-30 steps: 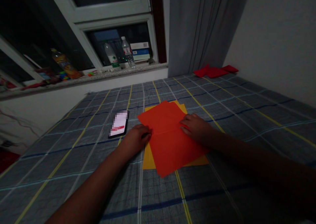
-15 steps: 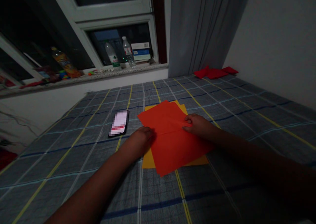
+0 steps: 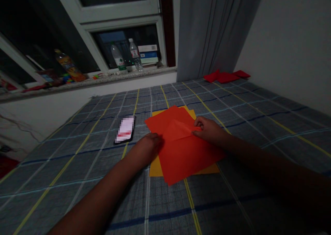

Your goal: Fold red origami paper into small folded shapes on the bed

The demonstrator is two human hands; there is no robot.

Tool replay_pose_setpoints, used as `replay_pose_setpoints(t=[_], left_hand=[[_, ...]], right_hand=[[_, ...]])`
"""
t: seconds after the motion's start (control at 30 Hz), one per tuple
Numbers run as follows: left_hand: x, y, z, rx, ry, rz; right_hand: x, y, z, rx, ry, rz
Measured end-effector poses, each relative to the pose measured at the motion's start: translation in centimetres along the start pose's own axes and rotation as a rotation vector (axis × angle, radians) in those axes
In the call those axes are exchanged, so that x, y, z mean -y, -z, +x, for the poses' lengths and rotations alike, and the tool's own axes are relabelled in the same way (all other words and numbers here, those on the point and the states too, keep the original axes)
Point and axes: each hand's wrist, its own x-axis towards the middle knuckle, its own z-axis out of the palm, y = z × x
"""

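Orange-red paper (image 3: 186, 155), creased across its middle, lies askew over yellow paper (image 3: 156, 169) on the bedspread. My right hand (image 3: 208, 128) is shut in a pinch on the orange-red paper near its right side, lifting a fold there a little. At the left side of the same paper, my left hand (image 3: 148, 147) is closed with its fingertips gripping the edge; the thumb is mostly hidden. To the left of that hand lies a phone (image 3: 125, 129) with a lit, blurred screen.
The checked bedspread (image 3: 85, 179) stretches under everything. Red items (image 3: 226, 77) lie at the far right by the curtain (image 3: 201, 35). Plastic bottles (image 3: 134, 55) and stacked boxes or books (image 3: 148, 54) stand on the windowsill (image 3: 103, 77).
My right hand has risen slightly with the pinched paper, and the raised fold looks larger. My left hand has stayed almost still.
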Motion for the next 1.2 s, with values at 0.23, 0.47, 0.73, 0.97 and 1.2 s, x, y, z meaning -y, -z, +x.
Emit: replay_pose_setpoints(t=[0.23, 0.47, 0.73, 0.97, 1.2], left_hand=[[0.0, -0.3, 0.0, -0.032, 0.011, -0.051], [0.2, -0.7, 0.0, -0.059, 0.04, -0.121], [-0.4, -0.2, 0.2, -0.005, 0.039, -0.111], [-0.5, -0.2, 0.0, 0.003, 0.07, -0.141], [-1.0, 0.3, 0.2, 0.019, 0.091, -0.138]], right_hand=[[-0.6, -0.8, 0.4, -0.107, 0.018, 0.095], [0.9, 0.2, -0.2, 0.07, 0.317, -0.282], [2.7, 1.2, -2.2, 0.296, 0.474, -0.668], [1.9, 0.4, -2.1, 0.282, 0.464, -0.588], [2.0, 0.0, -2.0, 0.286, 0.356, -0.594]])
